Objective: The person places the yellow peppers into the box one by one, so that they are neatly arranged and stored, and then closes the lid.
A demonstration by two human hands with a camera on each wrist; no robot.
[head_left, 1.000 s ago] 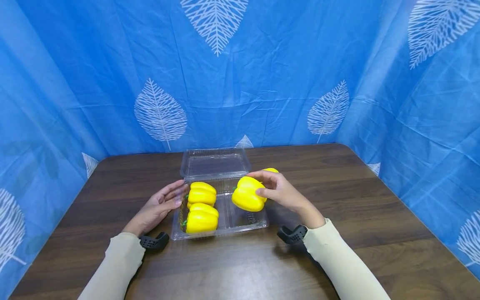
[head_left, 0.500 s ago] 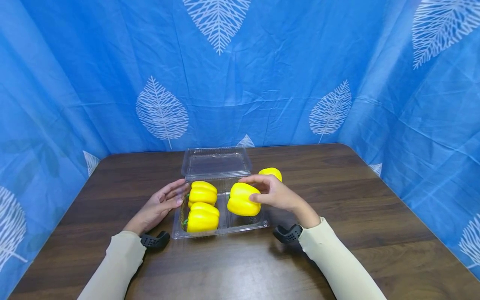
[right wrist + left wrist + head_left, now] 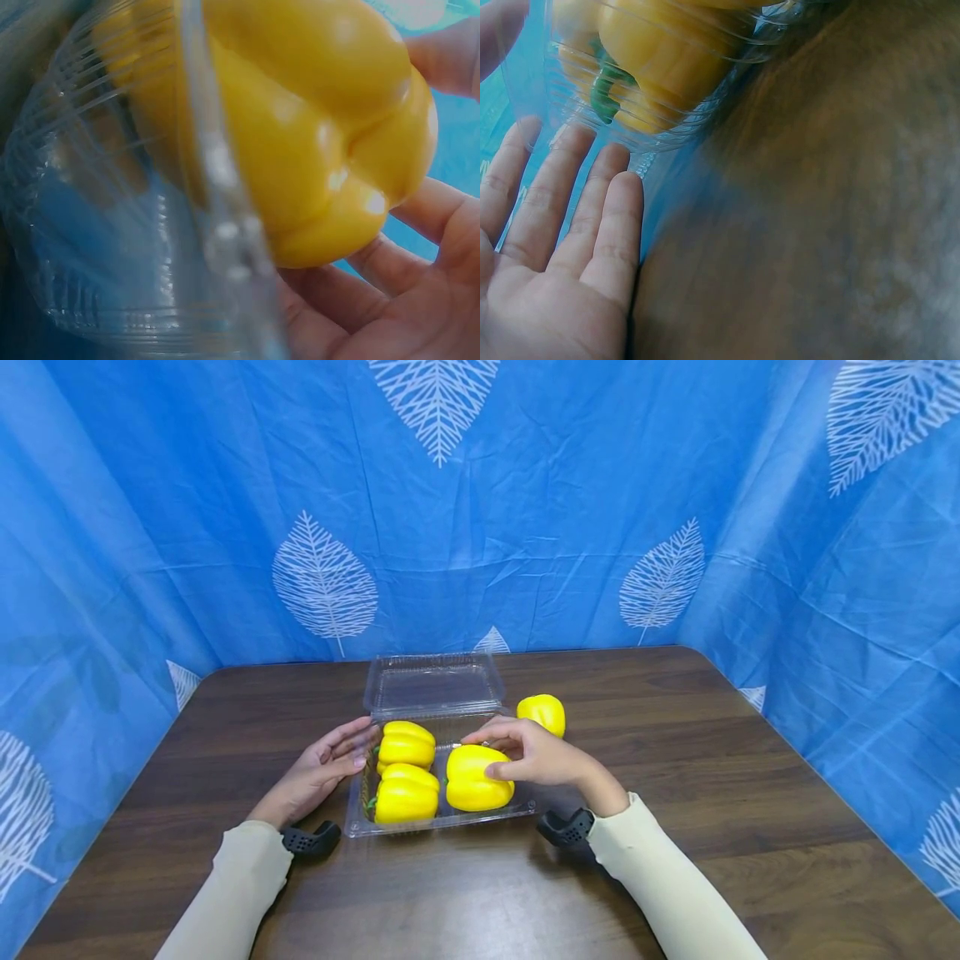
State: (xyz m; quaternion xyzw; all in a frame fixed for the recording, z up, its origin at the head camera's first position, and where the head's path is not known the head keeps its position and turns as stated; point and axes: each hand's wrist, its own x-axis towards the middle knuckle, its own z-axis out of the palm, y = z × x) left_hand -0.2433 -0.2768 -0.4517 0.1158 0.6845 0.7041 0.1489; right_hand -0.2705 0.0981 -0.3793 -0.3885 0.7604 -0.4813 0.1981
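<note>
My right hand (image 3: 534,753) grips a yellow bell pepper (image 3: 474,783) between thumb and fingers, low over the right half of a clear plastic clamshell container (image 3: 442,822). In the right wrist view this bell pepper (image 3: 322,142) shows its lobed bottom, partly behind the container's near wall. Two more yellow bell peppers, a rear one (image 3: 406,747) and a front one (image 3: 405,797), lie in the left half, their green stems to the left. My left hand (image 3: 311,778) rests at the container's left side, its straight fingers (image 3: 544,202) against the clear wall.
The container's lid (image 3: 435,685) lies folded back behind it. Another yellow bell pepper (image 3: 542,713) sits on the brown wooden table (image 3: 750,777), just beyond the right hand. A blue curtain (image 3: 480,527) with white leaf prints hangs behind the table.
My right hand has moved left and down with its bell pepper, from above the container's right side into its right half. The bell pepper behind it now shows fully. The left hand has stayed put.
</note>
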